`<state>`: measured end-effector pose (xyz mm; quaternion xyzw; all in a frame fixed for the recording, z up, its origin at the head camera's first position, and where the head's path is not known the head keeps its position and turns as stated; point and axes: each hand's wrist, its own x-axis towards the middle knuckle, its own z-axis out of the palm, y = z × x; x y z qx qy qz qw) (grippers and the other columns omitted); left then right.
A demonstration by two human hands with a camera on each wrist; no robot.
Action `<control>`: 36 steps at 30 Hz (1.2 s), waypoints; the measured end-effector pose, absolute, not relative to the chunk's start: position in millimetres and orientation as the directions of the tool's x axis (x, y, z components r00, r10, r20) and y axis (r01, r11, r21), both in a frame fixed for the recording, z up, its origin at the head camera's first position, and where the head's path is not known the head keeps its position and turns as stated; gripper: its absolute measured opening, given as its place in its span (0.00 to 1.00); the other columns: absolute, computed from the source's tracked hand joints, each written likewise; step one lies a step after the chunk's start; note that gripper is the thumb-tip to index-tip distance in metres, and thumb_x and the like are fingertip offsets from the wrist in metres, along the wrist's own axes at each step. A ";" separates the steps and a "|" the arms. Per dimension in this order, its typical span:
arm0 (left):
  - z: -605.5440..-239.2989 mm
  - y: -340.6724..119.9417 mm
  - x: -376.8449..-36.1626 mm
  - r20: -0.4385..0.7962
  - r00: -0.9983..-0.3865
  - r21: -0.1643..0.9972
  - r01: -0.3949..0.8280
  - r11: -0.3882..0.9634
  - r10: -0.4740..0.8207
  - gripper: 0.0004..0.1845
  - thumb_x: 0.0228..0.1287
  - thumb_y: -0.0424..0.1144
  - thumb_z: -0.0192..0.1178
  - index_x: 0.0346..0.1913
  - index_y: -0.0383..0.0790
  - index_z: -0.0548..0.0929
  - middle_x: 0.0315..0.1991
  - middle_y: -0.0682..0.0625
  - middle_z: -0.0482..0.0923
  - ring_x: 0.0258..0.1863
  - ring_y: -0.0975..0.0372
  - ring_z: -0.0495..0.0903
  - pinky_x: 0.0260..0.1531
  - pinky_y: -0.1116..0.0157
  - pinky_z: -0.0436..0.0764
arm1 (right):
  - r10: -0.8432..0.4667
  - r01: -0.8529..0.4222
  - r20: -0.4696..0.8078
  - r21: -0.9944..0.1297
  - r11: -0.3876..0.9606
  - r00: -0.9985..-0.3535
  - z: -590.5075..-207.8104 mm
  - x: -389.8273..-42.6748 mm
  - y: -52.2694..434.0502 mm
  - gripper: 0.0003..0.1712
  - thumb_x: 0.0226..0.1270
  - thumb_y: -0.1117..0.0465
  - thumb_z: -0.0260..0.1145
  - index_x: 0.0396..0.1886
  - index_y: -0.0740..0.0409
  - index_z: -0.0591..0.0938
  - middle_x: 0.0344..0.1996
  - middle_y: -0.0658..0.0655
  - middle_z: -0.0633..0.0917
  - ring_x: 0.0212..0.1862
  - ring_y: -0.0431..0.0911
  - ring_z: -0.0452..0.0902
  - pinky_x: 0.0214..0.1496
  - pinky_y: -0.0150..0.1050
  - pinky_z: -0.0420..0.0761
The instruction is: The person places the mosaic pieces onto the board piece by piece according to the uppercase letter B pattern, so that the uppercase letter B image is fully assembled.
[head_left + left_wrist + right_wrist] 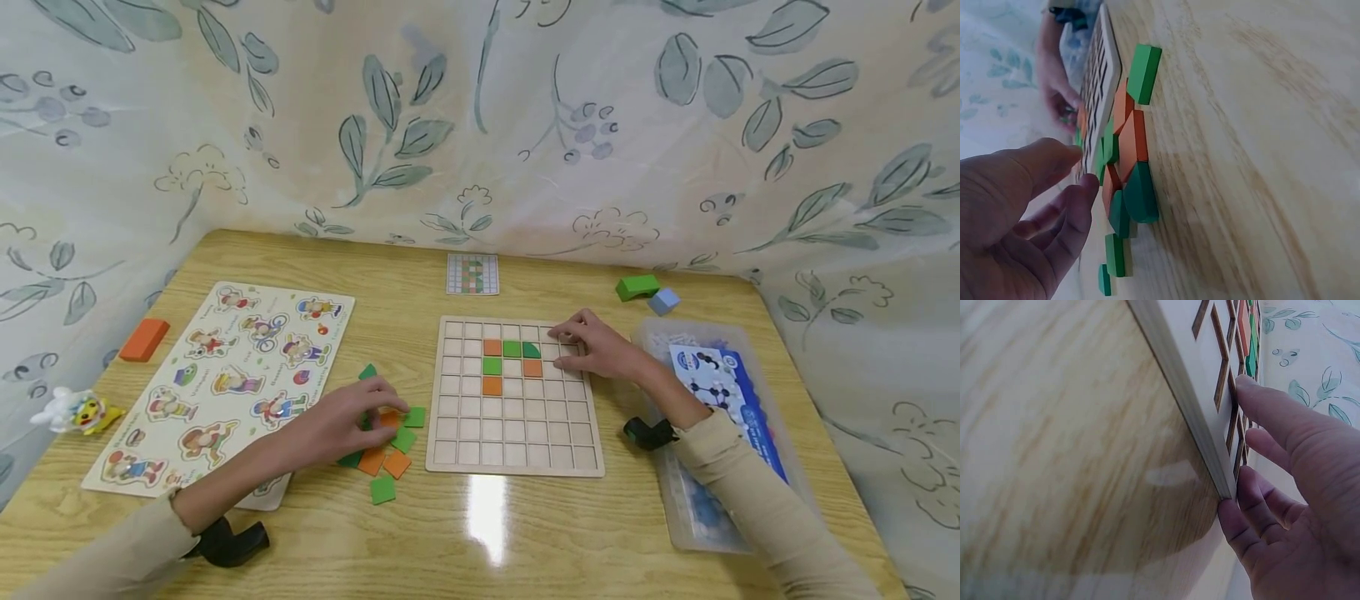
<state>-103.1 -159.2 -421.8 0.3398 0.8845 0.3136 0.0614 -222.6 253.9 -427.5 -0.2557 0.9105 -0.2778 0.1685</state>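
Observation:
A wooden grid board [514, 433] lies in the middle of the table. Set in its upper cells are orange and green square tiles, among them an orange square [492, 386], plus a dark green rounded tile [531, 350]. My right hand [600, 350] rests at the board's right edge, thumb and fingers spread; the right wrist view shows fingertips [1233, 519] against its corner. Left of the board, my left hand [348, 421] hovers over a loose pile of tiles [397, 463]. In the left wrist view a gap shows between thumb and fingers, with nothing between them.
A small pattern card [472, 275] lies behind the board. To the left are a picture puzzle board [225, 383], an orange block [144, 340] and a small yellow toy [88, 412]. A plastic box [686, 500], a green block [637, 287] and a blue block [663, 301] stand right.

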 end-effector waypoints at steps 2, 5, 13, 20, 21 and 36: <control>-420.7 -158.3 -104.2 0.097 -0.762 0.598 0.559 0.575 0.641 0.13 0.62 0.36 0.64 0.50 0.45 0.84 0.42 0.54 0.76 0.31 0.70 0.73 0.32 0.73 0.75 | -0.563 -0.377 -0.163 -0.590 0.714 -0.811 -427.0 -222.7 253.9 0.29 0.64 0.55 0.69 0.64 0.58 0.75 0.50 0.61 0.68 0.55 0.55 0.72 0.54 0.49 0.71; -419.6 -157.8 -105.3 0.089 -0.762 0.610 0.550 0.570 0.641 0.13 0.63 0.36 0.64 0.51 0.44 0.84 0.43 0.53 0.76 0.31 0.72 0.74 0.32 0.73 0.76 | -0.562 -0.375 -0.167 -0.588 0.716 -0.810 -426.4 -222.4 253.6 0.29 0.64 0.55 0.69 0.64 0.58 0.75 0.50 0.61 0.68 0.55 0.55 0.72 0.54 0.49 0.71; -419.4 -155.9 -109.5 0.076 -0.765 0.612 0.542 0.576 0.639 0.13 0.63 0.36 0.64 0.51 0.43 0.83 0.44 0.51 0.77 0.30 0.75 0.73 0.32 0.72 0.76 | -0.558 -0.375 -0.167 -0.583 0.721 -0.813 -426.8 -223.2 252.8 0.29 0.64 0.55 0.69 0.63 0.58 0.75 0.50 0.61 0.68 0.55 0.55 0.72 0.55 0.50 0.71; -421.1 -152.5 -111.7 0.056 -0.759 0.592 0.549 0.590 0.649 0.12 0.63 0.36 0.64 0.50 0.44 0.84 0.44 0.50 0.78 0.31 0.73 0.74 0.32 0.72 0.76 | -0.546 -0.364 -0.182 -0.570 0.736 -0.818 -426.5 -223.2 252.8 0.29 0.64 0.54 0.69 0.64 0.56 0.75 0.50 0.60 0.68 0.56 0.54 0.72 0.55 0.49 0.71; -421.6 -151.9 -111.8 0.057 -0.758 0.592 0.550 0.589 0.650 0.12 0.63 0.35 0.64 0.49 0.44 0.84 0.44 0.50 0.78 0.31 0.72 0.74 0.32 0.72 0.76 | -0.546 -0.364 -0.183 -0.569 0.737 -0.818 -426.6 -222.9 252.9 0.29 0.64 0.54 0.69 0.64 0.56 0.75 0.50 0.60 0.68 0.56 0.54 0.72 0.55 0.49 0.71; -428.7 -129.9 -116.4 0.082 -0.734 0.540 0.602 0.589 0.675 0.07 0.61 0.36 0.66 0.42 0.44 0.86 0.38 0.54 0.77 0.28 0.74 0.73 0.29 0.77 0.74 | -0.583 -0.421 -0.126 -0.572 0.704 -0.803 -429.7 -217.8 255.4 0.28 0.65 0.53 0.68 0.61 0.59 0.76 0.48 0.61 0.70 0.52 0.53 0.73 0.48 0.43 0.71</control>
